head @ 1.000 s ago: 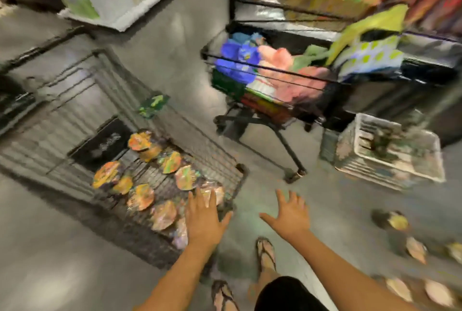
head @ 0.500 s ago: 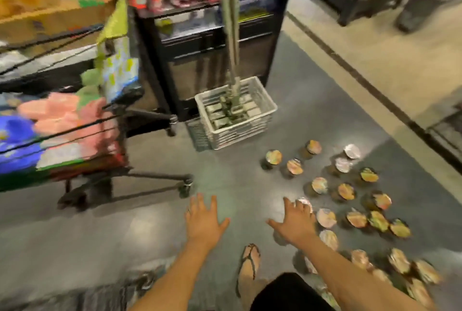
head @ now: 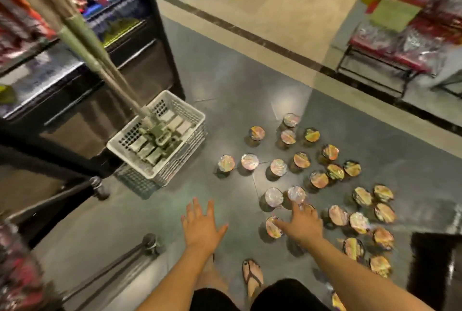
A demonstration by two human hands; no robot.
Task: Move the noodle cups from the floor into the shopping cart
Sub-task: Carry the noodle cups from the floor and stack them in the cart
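Observation:
Several noodle cups (head: 278, 167) with shiny printed lids stand upright on the dark grey floor, spread from the middle to the lower right. My right hand (head: 302, 223) hovers above the nearest cups with its fingers spread, over one cup (head: 273, 227) and just below another cup (head: 296, 194); it holds nothing. My left hand (head: 201, 223) is stretched out flat over bare floor, fingers spread, holding nothing. The shopping cart that holds the moved cups is out of view.
A white plastic crate (head: 160, 135) with mop heads and long handles stands to the left of the cups. A black display shelf (head: 82, 80) is behind it. Wheeled legs of another cart (head: 150, 240) are at lower left. My sandalled foot (head: 252, 275) stands below the hands.
The view swung right, away from the shopping cart with cups in it, to the cups on the floor. My right hand reached out over the nearest cups.

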